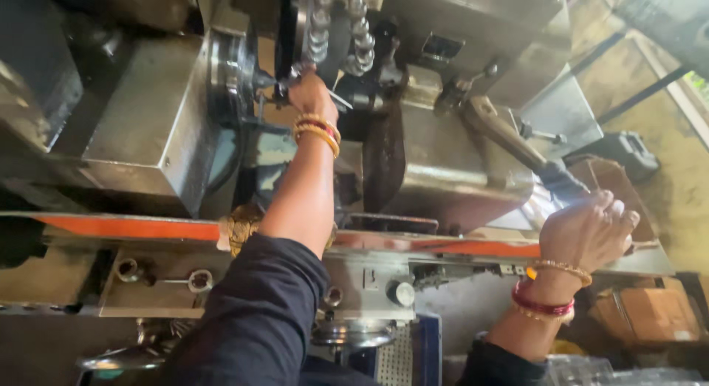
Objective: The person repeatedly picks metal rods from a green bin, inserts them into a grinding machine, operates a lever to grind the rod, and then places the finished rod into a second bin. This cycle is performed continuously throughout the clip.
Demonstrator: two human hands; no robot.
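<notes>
Grimy workshop all around, with a big grey metal lathe point(148, 127) filling the view and an orange strip point(133, 227) running along its front edge. Left hand point(310, 94) is up at the spindle end, fingers curled and pinched around a small metal part point(284, 82) right beside the round chuck point(233, 68); gold and red bangles point(317, 131) sit on the wrist, dark sleeve below. Just above that hand hang two beaded coolant hoses point(340, 31). Right hand point(587, 231) is well apart, off to the side, fingers wrapped shut on the black grip at the end of a long metal lever point(509, 138) that slopes down from the machine's carriage point(450, 172). Red and gold bangles ring that wrist too. Below the orange strip, a small knob point(401, 292) and a handwheel point(354, 333) show on the machine's front panel. Cardboard boxes point(650, 312) sit beyond the right wrist, near the wall.
</notes>
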